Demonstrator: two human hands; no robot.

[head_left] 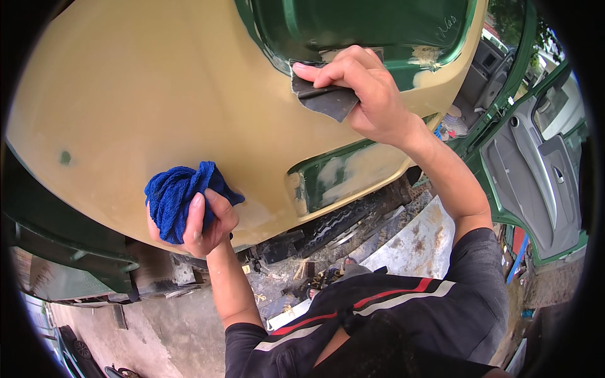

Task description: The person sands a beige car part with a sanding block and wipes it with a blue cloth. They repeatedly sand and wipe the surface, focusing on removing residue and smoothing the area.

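Observation:
A vehicle body panel [183,82], tan with green recessed areas, fills the upper view. My left hand [211,223] is closed round a bunched blue cloth [173,198] at the panel's lower left part. Higher and to the right, my right hand [368,91] pinches a torn sheet of dark sandpaper [324,101] at the lower edge of the large green recess [365,28]. Part of the sheet is hidden under my fingers. Pale filler patches [428,57] show near that recess. Below it lies a smaller green recess [340,176] with whitish smears.
An open green vehicle door [535,170] with grey trim stands at the right. Under the panel's lower edge are dark metal parts [328,230] and a stained light sheet [413,242]. Concrete floor [170,327] with scattered debris lies below. A dark car [79,349] is at the lower left.

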